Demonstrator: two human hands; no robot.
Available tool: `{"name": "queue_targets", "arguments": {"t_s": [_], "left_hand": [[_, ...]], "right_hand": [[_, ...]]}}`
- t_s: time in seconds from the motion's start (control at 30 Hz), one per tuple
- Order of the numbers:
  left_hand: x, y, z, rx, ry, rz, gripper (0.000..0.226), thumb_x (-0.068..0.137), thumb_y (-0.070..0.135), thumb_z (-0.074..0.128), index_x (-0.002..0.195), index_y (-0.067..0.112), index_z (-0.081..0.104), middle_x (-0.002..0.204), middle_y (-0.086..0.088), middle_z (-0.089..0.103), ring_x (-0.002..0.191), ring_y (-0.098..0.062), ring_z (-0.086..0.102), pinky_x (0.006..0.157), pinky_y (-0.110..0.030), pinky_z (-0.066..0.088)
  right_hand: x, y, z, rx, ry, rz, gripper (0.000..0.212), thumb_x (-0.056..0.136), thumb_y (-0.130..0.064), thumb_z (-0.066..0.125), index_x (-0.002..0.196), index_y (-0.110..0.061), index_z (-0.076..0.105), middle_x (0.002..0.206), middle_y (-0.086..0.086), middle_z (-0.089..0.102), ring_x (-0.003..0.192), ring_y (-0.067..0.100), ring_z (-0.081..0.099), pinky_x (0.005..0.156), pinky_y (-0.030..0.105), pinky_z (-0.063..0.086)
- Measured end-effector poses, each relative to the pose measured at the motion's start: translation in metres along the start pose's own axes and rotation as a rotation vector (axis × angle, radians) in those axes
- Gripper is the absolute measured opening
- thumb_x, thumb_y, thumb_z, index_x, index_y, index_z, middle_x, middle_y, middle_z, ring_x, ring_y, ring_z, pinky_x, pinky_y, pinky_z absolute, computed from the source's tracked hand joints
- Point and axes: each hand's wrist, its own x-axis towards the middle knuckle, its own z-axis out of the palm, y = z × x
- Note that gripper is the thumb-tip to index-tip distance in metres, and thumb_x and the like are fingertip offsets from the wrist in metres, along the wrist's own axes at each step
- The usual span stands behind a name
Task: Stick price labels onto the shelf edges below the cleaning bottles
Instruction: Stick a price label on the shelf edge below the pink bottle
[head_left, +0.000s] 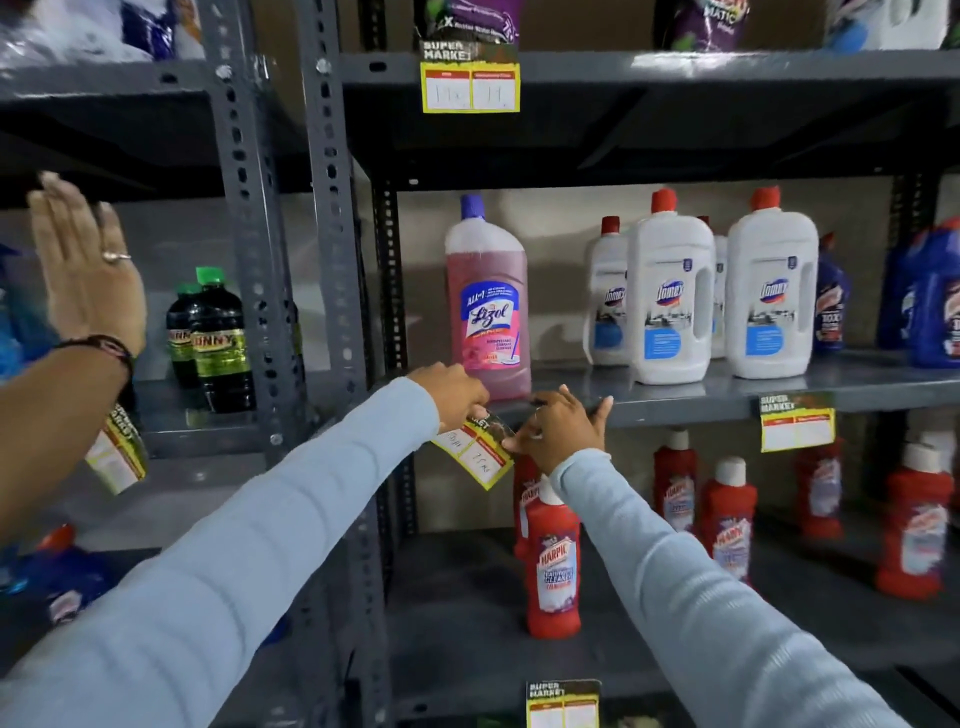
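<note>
A yellow, white and red price label (475, 452) hangs tilted at the front edge of the grey middle shelf (675, 405), just below a pink Lizol bottle (488, 306). My left hand (454, 395) pinches the label's top left corner. My right hand (558, 428) grips its right side, fingers spread against the shelf edge. Both sleeves are light blue. Another label (797, 423) is stuck on the same shelf edge under the white Domex bottles (722, 291).
Another person's raised hand (85, 270) with a ring sits at the left, with a label (117, 452) under that arm. Red Harpic bottles (553, 561) stand on the lower shelf, dark green-capped bottles (210, 338) on the left rack. Labels (470, 85) mark the upper shelf edge.
</note>
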Motion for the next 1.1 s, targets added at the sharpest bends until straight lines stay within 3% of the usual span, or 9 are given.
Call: {"name": "queue_targets", "arguments": {"t_s": [0.1,0.23,0.37,0.47,0.53,0.6,0.7,0.93,1.1], "left_hand": [[-0.008,0.004,0.001,-0.025,0.037,-0.041,0.019,0.093,0.024,0.044,0.095,0.020,0.062,0.101,-0.014,0.063,0.083,-0.031,0.054,0.068,-0.035,0.038],[-0.023,-0.009,0.016,-0.200,0.129,-0.125,0.020,0.091,0.039,0.043,0.087,0.032,0.062,0.104,-0.008,0.064,0.100,-0.034,0.058,0.082,-0.042,0.040],[-0.038,-0.004,0.063,-0.220,0.208,-0.143,0.021,0.088,0.043,0.053,0.089,0.031,0.070,0.141,0.003,0.045,0.131,-0.027,0.037,0.101,-0.047,0.034],[-0.039,0.010,0.097,-0.195,0.353,-0.162,0.018,0.083,0.039,0.062,0.083,0.026,0.075,0.155,0.000,0.024,0.143,-0.029,0.013,0.119,-0.044,0.004],[-0.034,0.014,0.102,-0.196,0.433,-0.190,0.016,0.081,0.037,0.064,0.083,0.026,0.076,0.152,-0.002,0.030,0.141,-0.029,0.017,0.119,-0.043,0.002],[-0.030,0.012,0.098,-0.302,0.504,-0.220,0.015,0.078,0.037,0.067,0.082,0.026,0.077,0.143,-0.002,0.045,0.134,-0.031,0.031,0.117,-0.043,0.016],[-0.027,-0.003,0.084,-0.509,0.522,-0.231,0.014,0.075,0.038,0.071,0.079,0.026,0.077,0.124,0.003,0.059,0.115,-0.026,0.045,0.097,-0.037,0.037],[-0.019,-0.016,0.047,-0.676,0.321,-0.259,0.029,0.071,0.041,0.075,0.069,0.012,0.076,0.092,-0.006,0.071,0.088,-0.022,0.062,0.074,-0.027,0.037],[-0.014,-0.014,0.048,-0.618,0.340,-0.326,0.033,0.073,0.042,0.073,0.058,0.013,0.071,0.090,-0.004,0.072,0.090,-0.024,0.059,0.075,-0.030,0.039]], "right_hand": [[0.005,0.001,-0.010,0.038,-0.056,0.014,0.030,0.085,-0.041,0.062,0.105,-0.022,0.073,0.134,-0.002,0.058,0.135,0.022,0.042,0.113,0.068,-0.002],[0.004,0.012,-0.019,0.217,-0.075,-0.038,0.021,0.081,-0.041,0.068,0.093,-0.027,0.077,0.126,-0.006,0.066,0.125,0.025,0.052,0.115,0.062,0.002],[-0.012,0.013,-0.003,-0.093,0.023,-0.149,0.017,0.080,-0.039,0.069,0.090,-0.028,0.077,0.144,-0.007,0.048,0.139,0.023,0.035,0.116,0.061,0.008],[-0.018,0.014,0.013,-0.265,0.067,-0.214,0.029,0.081,-0.046,0.066,0.097,-0.025,0.076,0.151,-0.005,0.035,0.145,0.023,0.021,0.115,0.062,0.009],[-0.014,0.016,0.011,-0.283,0.090,-0.211,0.035,0.081,-0.049,0.063,0.102,-0.024,0.074,0.149,-0.007,0.039,0.142,0.021,0.028,0.115,0.059,0.011],[-0.007,0.017,0.000,-0.248,0.089,-0.185,0.036,0.080,-0.052,0.063,0.101,-0.025,0.074,0.141,-0.011,0.049,0.131,0.019,0.043,0.114,0.053,0.018],[0.004,0.018,-0.018,-0.009,0.044,-0.093,0.033,0.076,-0.053,0.067,0.089,-0.025,0.076,0.124,-0.013,0.065,0.112,0.019,0.058,0.108,0.046,0.033],[0.009,0.006,-0.028,0.124,0.026,0.057,0.037,0.072,-0.055,0.071,0.089,-0.022,0.076,0.104,-0.001,0.075,0.102,0.026,0.065,0.099,0.045,0.038],[0.012,0.000,-0.028,0.097,0.047,0.106,0.038,0.073,-0.058,0.069,0.084,-0.023,0.074,0.090,-0.001,0.074,0.092,0.025,0.065,0.093,0.043,0.039]]}}
